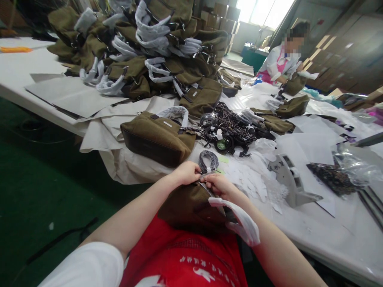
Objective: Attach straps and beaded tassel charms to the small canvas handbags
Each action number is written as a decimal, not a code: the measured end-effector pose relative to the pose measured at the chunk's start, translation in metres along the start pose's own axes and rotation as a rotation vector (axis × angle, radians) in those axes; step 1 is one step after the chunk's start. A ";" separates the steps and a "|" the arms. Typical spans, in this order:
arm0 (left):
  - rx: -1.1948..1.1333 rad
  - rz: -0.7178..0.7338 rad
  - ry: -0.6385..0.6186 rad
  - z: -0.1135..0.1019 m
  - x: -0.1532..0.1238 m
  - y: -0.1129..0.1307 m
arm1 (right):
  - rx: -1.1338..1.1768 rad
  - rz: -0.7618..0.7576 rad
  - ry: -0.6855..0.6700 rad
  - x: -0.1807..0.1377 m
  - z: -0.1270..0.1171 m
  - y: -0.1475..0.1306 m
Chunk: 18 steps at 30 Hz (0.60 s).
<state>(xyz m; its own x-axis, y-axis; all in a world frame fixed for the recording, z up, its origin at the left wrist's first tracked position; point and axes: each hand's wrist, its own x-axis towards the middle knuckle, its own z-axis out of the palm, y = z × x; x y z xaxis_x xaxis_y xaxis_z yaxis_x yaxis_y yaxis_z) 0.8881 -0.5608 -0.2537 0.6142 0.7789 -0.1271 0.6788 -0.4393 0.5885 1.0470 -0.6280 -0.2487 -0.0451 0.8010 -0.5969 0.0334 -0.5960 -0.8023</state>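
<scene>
We hold an olive canvas bag (188, 205) in our lap at the tabletop (314, 227) edge. Our left hand (187, 173) has its fingers curled shut on the bag's top edge, and our right hand (220, 186) pinches that edge just beside it. A coiled dark cord (208, 160) lies just beyond our knuckles.

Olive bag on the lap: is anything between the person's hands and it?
Nothing visible. The left hand and right hand both hold the top edge of the olive bag. Its white-wrapped handle lies along the right forearm, behind the grip, not between hand and bag.
</scene>
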 end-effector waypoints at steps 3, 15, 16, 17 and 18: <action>0.073 -0.021 0.015 -0.010 -0.005 0.006 | -0.038 -0.077 0.089 -0.003 0.000 0.000; 0.216 0.098 0.173 -0.039 -0.023 0.016 | 0.319 -0.442 0.115 -0.055 -0.005 0.013; 0.178 0.126 0.209 -0.040 -0.024 0.017 | 0.315 -0.445 0.120 -0.056 -0.004 0.013; 0.129 0.159 0.248 -0.041 -0.026 0.020 | 0.286 -0.444 0.145 -0.058 -0.003 0.013; 0.070 0.191 0.284 -0.042 -0.028 0.023 | 0.235 -0.442 0.184 -0.060 -0.002 0.013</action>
<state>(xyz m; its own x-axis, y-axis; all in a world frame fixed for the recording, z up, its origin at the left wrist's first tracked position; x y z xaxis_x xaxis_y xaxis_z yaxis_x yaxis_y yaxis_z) 0.8693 -0.5738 -0.2031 0.6029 0.7689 0.2127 0.5948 -0.6109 0.5225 1.0519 -0.6834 -0.2234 0.1728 0.9625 -0.2094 -0.1750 -0.1792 -0.9681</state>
